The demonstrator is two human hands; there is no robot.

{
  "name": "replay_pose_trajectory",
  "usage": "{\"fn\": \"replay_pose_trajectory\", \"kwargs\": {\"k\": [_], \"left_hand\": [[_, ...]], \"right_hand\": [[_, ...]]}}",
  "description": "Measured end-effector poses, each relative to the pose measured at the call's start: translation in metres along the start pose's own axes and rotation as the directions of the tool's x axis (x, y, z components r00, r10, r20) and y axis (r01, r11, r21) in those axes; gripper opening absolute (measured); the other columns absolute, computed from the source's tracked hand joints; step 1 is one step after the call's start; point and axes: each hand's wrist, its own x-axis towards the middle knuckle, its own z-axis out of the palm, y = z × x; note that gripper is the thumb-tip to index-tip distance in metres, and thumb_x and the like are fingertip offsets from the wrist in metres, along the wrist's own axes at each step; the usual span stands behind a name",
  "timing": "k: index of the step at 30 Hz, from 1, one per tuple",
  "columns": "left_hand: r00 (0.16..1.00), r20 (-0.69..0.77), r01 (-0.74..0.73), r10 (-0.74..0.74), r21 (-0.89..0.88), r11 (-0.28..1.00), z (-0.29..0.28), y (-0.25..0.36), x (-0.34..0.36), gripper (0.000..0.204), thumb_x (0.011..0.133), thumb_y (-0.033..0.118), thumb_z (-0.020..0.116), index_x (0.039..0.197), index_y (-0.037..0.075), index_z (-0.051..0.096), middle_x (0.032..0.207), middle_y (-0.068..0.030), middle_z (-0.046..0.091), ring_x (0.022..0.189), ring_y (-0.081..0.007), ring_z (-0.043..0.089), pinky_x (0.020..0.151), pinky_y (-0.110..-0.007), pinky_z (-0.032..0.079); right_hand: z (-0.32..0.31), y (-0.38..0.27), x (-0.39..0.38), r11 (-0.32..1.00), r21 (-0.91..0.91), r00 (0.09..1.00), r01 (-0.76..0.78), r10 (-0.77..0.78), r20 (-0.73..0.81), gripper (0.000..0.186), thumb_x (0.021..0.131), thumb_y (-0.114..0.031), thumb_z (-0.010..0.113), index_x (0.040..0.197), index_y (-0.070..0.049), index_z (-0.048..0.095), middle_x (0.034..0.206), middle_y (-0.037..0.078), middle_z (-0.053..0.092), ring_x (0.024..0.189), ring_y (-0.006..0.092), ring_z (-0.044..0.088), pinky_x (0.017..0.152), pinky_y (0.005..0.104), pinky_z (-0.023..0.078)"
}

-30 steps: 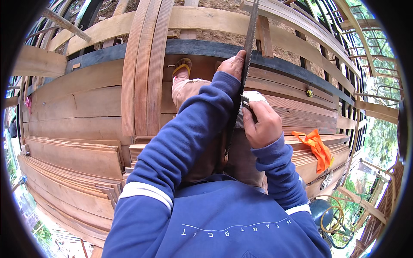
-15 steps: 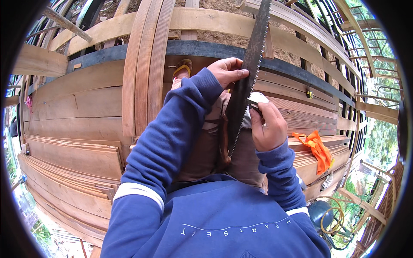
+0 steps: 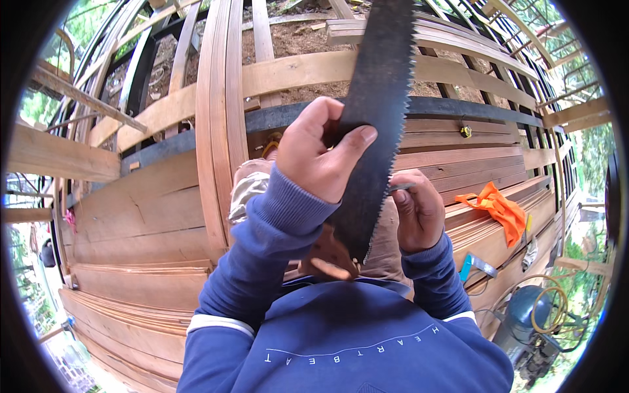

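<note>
A hand saw [image 3: 383, 85] with a broad dark blade stands up in front of me. Its teeth face right, and its wooden handle [image 3: 331, 252] rests low at my lap. My left hand [image 3: 321, 147] grips the blade near its middle, thumb flat on the near face, fingers curled round the back edge. To the right of the teeth is my right hand [image 3: 420, 208], closed on a thin grey file-like metal piece [image 3: 401, 187]. The tip of that piece meets the toothed edge; most of it is hidden in my fingers.
Long reddish planks [image 3: 219, 85] run away at left of the saw. Stacked boards [image 3: 131, 288] lie at both sides. On the right are an orange cloth [image 3: 499, 213], a blue-handled square [image 3: 476, 266], a yellow tape measure [image 3: 466, 131] and a dark tank with a hose [image 3: 529, 306].
The saw has come nearer and shows its blade face more broadly. My left hand has moved nearer with it and shifted left; the right hand has moved slightly right and nearer.
</note>
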Motion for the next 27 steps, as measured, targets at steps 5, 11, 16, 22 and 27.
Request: {"fn": "replay_pose_trajectory", "kwargs": {"k": [5, 11, 16, 22, 27], "left_hand": [[0.986, -0.104, -0.107, 0.128, 0.186, 0.977, 0.005, 0.004, -0.027, 0.015, 0.086, 0.004, 0.067, 0.086, 0.003, 0.052, 0.070, 0.0019, 0.054, 0.065, -0.0023, 0.045, 0.058, -0.019, 0.039], [0.989, 0.141, -0.070, 0.035, 0.248, 0.966, -0.004, -0.008, -0.040, 0.025, 0.090, 0.008, 0.062, 0.112, -0.002, 0.055, 0.085, 0.0001, 0.061, 0.078, -0.0089, 0.056, 0.072, -0.023, 0.046], [0.943, 0.317, 0.085, -0.099, 0.055, 0.995, -0.017, -0.017, -0.055, 0.036, 0.091, 0.008, 0.061, 0.123, -0.003, 0.053, 0.109, -0.0060, 0.063, 0.100, -0.0121, 0.056, 0.088, -0.026, 0.044], [0.887, 0.377, 0.263, -0.267, 0.062, 0.963, -0.019, -0.026, -0.061, 0.025, 0.087, 0.006, 0.067, 0.112, -0.001, 0.064, 0.099, -0.0037, 0.068, 0.090, -0.0105, 0.060, 0.083, -0.025, 0.048], [0.920, 0.324, 0.181, -0.219, 0.142, 0.973, -0.019, -0.038, -0.063, 0.019, 0.087, 0.007, 0.067, 0.106, 0.001, 0.067, 0.094, -0.0015, 0.069, 0.087, -0.0083, 0.060, 0.080, -0.024, 0.048]], "right_hand": [[-0.009, 0.002, 0.001, 0.994, 0.091, 0.983, 0.054, -0.069, 0.168, 0.013, 0.087, -0.001, 0.060, 0.100, 0.001, 0.063, 0.091, 0.015, 0.064, 0.084, 0.0285, 0.064, 0.076, 0.0331, 0.049], [-0.013, 0.007, -0.004, 0.992, 0.126, 0.982, 0.032, -0.055, 0.180, 0.014, 0.086, -0.001, 0.062, 0.100, 0.000, 0.064, 0.092, 0.015, 0.065, 0.085, 0.0301, 0.064, 0.077, 0.0340, 0.050], [-0.016, 0.013, -0.005, 0.994, 0.111, 0.986, 0.026, -0.044, 0.159, 0.015, 0.086, -0.006, 0.065, 0.099, 0.001, 0.064, 0.090, 0.017, 0.064, 0.085, 0.0319, 0.065, 0.076, 0.0342, 0.050], [-0.010, 0.016, -0.010, 0.995, 0.099, 0.988, -0.017, 0.002, 0.156, 0.015, 0.085, -0.008, 0.065, 0.098, 0.001, 0.063, 0.086, 0.017, 0.064, 0.080, 0.0341, 0.064, 0.072, 0.0357, 0.050], [-0.011, 0.019, -0.008, 0.999, 0.038, 0.981, 0.030, -0.037, 0.190, 0.016, 0.084, -0.009, 0.067, 0.096, 0.001, 0.063, 0.085, 0.017, 0.064, 0.079, 0.0349, 0.063, 0.071, 0.0363, 0.051]]}}
